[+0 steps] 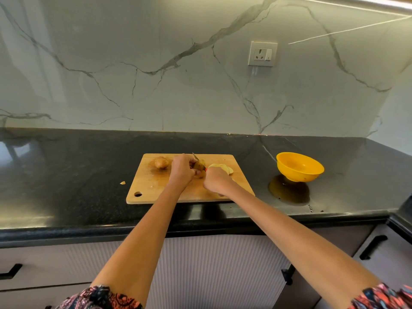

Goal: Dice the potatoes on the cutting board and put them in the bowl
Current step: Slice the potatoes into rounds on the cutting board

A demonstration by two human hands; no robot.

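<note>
Both hands are on the cutting board (156, 184) in my head view. My left hand (181, 171) curls over a brown potato (199, 165) near the middle of the board, fingers bent round it and pinning it down. My right hand (217, 180) is closed in a fist round a knife (196, 157); I can see a speck of red handle at the top of the fist and the thin blade slanting up and away, its tip above the held potato. Whether the edge is in the flesh I cannot tell, since the fingers hide the contact.

Pale potato slices (223, 167) lie fanned just beyond my right hand, touching one another on the board's right part. A second whole potato (161, 162) sits unpeeled near the far left of the board, apart from the left hand. A small potato scrap (122, 182) lies on the black table (66, 175) just left of the board.

A yellow bowl (299, 167) stands on the table well to the right of the board, tilted a little towards me, and nothing shows inside it. Behind is a marble wall with a socket (262, 53).
</note>
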